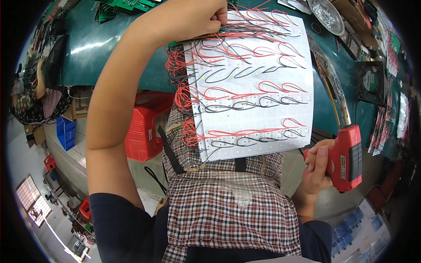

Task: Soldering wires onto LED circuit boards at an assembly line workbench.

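Observation:
My right hand (319, 168) is closed round the handle of a red soldering gun (344, 160) with a dark grip panel, its metal nose pointing up over the table edge. Across my lap and the table edge lies a stack of white LED panels (258, 118) with small yellowish chips. Rows of looped red and black wires (245, 105) run over the top panel, and more bunch at its left side. At the panel's far end my left hand (206, 19) has its fingers curled in a pinch at a bundle of red and black wires; the fingertips are partly hidden.
A green table (114, 52) spreads ahead, with green circuit boards (123, 6) at the back. To the right are a metal dish (326, 15) of small bits and a black fan (371, 83). A red stool (142, 131) stands left of my lap; another person (37, 94) sits farther left.

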`<state>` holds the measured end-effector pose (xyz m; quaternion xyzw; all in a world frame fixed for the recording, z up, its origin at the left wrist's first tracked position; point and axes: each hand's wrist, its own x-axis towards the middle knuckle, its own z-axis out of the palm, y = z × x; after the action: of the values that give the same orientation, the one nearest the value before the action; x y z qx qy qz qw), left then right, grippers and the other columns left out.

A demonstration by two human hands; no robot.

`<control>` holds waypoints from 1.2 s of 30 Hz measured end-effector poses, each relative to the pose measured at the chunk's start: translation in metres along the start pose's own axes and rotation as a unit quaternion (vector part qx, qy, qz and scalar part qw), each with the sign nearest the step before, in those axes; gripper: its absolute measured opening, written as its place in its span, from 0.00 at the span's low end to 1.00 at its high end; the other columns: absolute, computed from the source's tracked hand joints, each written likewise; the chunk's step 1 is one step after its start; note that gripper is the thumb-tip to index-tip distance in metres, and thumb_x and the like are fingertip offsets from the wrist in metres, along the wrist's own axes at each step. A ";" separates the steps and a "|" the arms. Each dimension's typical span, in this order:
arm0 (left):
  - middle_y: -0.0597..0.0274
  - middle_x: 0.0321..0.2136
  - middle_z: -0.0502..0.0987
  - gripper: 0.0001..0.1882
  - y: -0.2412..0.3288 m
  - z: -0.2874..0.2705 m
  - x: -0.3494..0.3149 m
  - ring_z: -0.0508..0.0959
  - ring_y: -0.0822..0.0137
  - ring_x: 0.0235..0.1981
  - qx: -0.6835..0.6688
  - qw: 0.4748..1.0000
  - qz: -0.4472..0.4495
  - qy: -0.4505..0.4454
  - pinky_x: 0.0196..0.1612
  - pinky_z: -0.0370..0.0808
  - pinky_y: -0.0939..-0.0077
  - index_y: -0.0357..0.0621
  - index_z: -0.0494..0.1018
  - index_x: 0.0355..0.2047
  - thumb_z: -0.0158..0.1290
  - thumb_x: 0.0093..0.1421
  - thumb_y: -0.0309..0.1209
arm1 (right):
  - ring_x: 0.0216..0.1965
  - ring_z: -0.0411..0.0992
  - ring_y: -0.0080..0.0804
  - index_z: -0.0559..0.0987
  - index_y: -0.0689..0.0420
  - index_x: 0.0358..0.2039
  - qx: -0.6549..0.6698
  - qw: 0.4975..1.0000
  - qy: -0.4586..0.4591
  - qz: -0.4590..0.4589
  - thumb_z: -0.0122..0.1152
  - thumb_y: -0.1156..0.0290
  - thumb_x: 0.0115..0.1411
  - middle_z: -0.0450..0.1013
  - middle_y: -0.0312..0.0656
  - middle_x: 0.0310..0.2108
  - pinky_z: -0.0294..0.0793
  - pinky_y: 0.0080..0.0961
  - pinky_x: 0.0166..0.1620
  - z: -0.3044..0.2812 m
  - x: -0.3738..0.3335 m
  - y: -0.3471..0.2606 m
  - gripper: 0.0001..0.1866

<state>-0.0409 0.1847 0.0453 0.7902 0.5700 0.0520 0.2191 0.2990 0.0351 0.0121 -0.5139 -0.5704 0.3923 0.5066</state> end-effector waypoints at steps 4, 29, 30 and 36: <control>0.45 0.30 0.78 0.09 0.001 -0.001 0.003 0.79 0.48 0.37 0.003 1.000 -0.003 -0.014 0.42 0.74 0.58 0.36 0.77 0.31 0.56 0.55 0.30 | 0.13 0.53 0.12 0.70 0.65 0.34 -0.003 1.000 0.001 0.003 0.54 0.75 0.64 0.68 0.40 0.22 0.58 0.14 0.17 0.000 0.000 0.001 0.06; 0.51 0.28 0.76 0.04 0.056 0.033 -0.009 0.79 0.54 0.30 -0.053 0.940 0.112 0.317 0.34 0.75 0.67 0.36 0.76 0.31 0.56 0.58 0.25 | 0.12 0.55 0.14 0.70 0.66 0.38 -0.011 1.000 -0.015 0.011 0.55 0.78 0.63 0.69 0.42 0.23 0.61 0.14 0.18 -0.002 0.000 0.004 0.07; 0.51 0.28 0.76 0.05 0.058 0.041 -0.007 0.79 0.54 0.31 -0.041 0.954 0.097 0.281 0.35 0.75 0.68 0.36 0.77 0.30 0.57 0.58 0.26 | 0.13 0.56 0.14 0.70 0.66 0.38 -0.021 0.999 -0.021 0.014 0.56 0.77 0.62 0.69 0.42 0.23 0.61 0.14 0.18 -0.003 -0.001 0.005 0.07; 0.60 0.28 0.80 0.07 0.066 0.071 -0.011 0.80 0.65 0.26 -0.070 0.967 0.018 0.244 0.31 0.76 0.73 0.41 0.79 0.31 0.61 0.56 0.31 | 0.17 0.61 0.18 0.72 0.63 0.36 -0.023 0.998 -0.025 0.051 0.59 0.75 0.61 0.68 0.39 0.23 0.61 0.15 0.21 0.004 -0.004 0.002 0.07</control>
<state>0.0366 0.1377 0.0100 0.7462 0.5871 0.2870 0.1270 0.2957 0.0316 0.0084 -0.5437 -0.5647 0.4172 0.4599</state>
